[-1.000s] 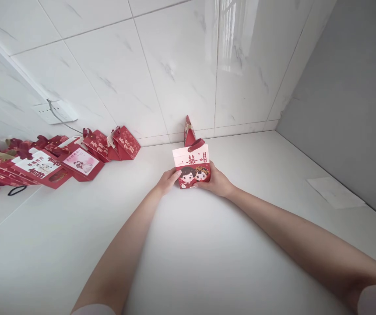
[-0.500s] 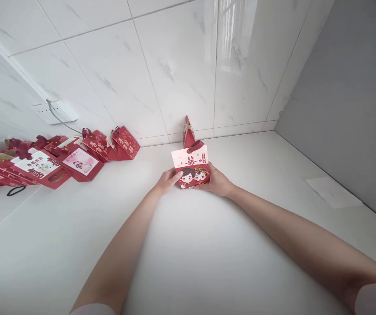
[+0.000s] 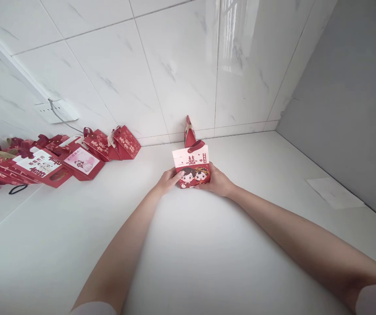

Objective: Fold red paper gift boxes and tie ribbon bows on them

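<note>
Between my two hands is a small red and white gift box [image 3: 192, 168] with a cartoon couple on its front and a dark red ribbon handle on top. My left hand [image 3: 170, 180] grips its left side, thumb across the front. At the lower right, my right hand [image 3: 219, 180] is closed on the side and bottom edge; some of its fingers are hidden. Just behind stands another red gift box [image 3: 189, 131], seen edge-on near the wall, its lower part covered by the held one.
Several red gift boxes [image 3: 86, 162] with ribbon handles crowd the left of the white counter [image 3: 181, 245]. A black loop [image 3: 17, 189] lies by them. A cable runs from the wall socket [image 3: 56, 111]. A pale flat sheet [image 3: 335, 193] lies at right, beside the grey panel [image 3: 345, 96].
Almost nothing differs. The whole view has shifted very slightly; both hands keep their hold on the gift box in the same spot.
</note>
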`<state>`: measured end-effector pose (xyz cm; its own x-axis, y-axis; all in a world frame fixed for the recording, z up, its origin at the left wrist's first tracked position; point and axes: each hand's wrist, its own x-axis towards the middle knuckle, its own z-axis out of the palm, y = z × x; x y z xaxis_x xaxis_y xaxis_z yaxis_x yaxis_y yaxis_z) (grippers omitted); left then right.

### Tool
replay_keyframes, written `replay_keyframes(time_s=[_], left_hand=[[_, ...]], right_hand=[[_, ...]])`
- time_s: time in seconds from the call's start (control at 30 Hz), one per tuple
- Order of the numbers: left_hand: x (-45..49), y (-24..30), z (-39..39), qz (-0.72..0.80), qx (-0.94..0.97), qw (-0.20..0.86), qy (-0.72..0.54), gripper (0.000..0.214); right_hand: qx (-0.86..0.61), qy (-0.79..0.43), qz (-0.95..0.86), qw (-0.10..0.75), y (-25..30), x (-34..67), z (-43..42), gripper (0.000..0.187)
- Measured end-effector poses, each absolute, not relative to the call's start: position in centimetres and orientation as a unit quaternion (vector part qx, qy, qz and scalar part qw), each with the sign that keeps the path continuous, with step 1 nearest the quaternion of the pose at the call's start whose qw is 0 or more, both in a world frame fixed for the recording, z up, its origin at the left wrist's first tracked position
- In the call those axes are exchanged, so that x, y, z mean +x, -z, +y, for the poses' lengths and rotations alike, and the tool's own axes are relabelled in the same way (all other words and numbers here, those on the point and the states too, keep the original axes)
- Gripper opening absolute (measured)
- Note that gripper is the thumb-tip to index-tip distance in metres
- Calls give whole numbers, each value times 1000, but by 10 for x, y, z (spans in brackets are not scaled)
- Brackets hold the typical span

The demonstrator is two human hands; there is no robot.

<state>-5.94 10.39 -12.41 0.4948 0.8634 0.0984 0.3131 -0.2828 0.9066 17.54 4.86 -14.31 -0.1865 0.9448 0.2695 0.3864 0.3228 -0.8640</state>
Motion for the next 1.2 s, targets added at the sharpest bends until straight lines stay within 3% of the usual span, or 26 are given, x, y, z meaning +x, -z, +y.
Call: replay_keyframes(time_s=[1.2], left_hand=[[-60, 125, 104, 404, 741, 441, -306, 63]], right_hand=[[-470, -334, -695, 430, 141, 174, 47, 89]])
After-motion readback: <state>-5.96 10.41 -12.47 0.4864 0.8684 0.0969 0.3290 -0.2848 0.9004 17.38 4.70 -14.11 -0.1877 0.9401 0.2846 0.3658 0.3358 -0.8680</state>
